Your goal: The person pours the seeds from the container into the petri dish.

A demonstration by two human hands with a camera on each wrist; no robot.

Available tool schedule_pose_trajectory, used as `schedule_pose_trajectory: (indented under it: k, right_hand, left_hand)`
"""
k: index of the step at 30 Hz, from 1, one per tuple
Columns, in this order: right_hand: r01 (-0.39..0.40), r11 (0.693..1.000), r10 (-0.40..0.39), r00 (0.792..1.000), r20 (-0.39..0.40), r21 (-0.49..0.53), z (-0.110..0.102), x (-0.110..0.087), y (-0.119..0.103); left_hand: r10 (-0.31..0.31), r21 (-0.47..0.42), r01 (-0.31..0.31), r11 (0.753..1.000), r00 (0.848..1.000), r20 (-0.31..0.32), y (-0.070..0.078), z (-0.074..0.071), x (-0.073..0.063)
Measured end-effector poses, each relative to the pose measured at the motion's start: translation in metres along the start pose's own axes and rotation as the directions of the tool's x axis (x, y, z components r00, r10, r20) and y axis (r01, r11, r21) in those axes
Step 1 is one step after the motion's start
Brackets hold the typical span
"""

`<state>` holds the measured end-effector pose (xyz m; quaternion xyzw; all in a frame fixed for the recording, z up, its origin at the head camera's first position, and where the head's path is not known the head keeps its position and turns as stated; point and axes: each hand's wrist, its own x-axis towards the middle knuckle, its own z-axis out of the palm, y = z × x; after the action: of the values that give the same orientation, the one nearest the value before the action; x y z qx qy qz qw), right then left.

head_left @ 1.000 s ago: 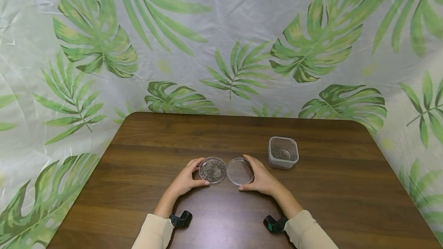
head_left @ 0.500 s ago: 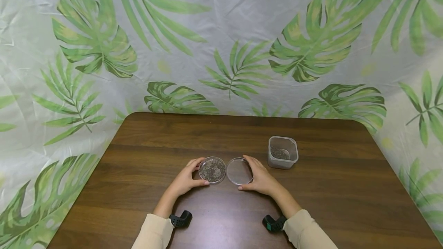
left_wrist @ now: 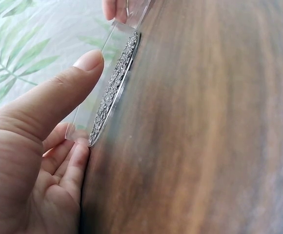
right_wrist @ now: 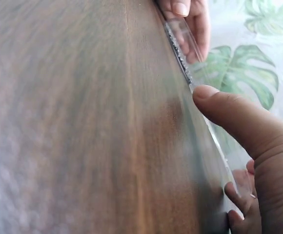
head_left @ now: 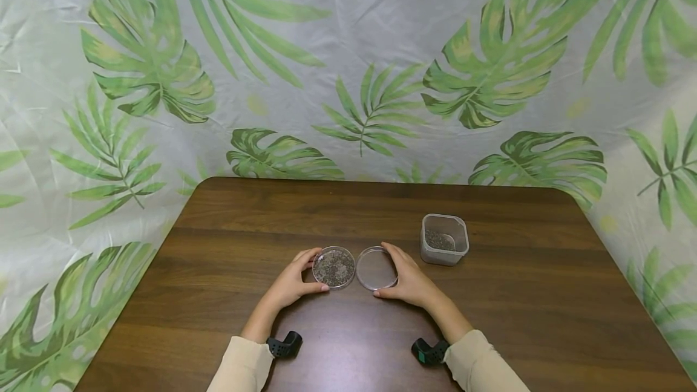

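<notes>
Side by side on the table lie two round, clear dish halves, their rims close together. On the left is a petri dish (head_left: 334,268) with a thin layer of grey granules over its bottom. My left hand (head_left: 292,282) grips it from the left, thumb at the near side and fingers round the far side; in the left wrist view the granules (left_wrist: 114,87) show through its wall. The clear petri dish lid (head_left: 376,269) on the right holds no granules. From the right, my right hand (head_left: 409,278) grips it, with the thumb (right_wrist: 207,92) along its near rim.
A square clear plastic tub (head_left: 444,257) with some of the grey granules stands behind and right of my right hand. The brown wooden table (head_left: 261,210) ends at the back against a leaf-printed curtain (head_left: 376,35). Each wrist wears a black camera band (head_left: 285,345).
The right wrist has edged very slightly to the left, the lid hardly moving with it. My left hand and the petri dish stay in place.
</notes>
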<state>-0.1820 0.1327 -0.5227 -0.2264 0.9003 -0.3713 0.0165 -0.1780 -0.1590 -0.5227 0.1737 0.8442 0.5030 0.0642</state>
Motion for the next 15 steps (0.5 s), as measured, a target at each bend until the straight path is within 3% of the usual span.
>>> schedule_pose_trajectory:
  k: [15]
  right_hand:
    - [0.017,0.997,-0.013,0.999,-0.052,0.077,-0.004,0.001,-0.011]
  left_hand:
    - [0.008,0.002,-0.008,1.000,1.000,-0.003,-0.002,0.000,0.001]
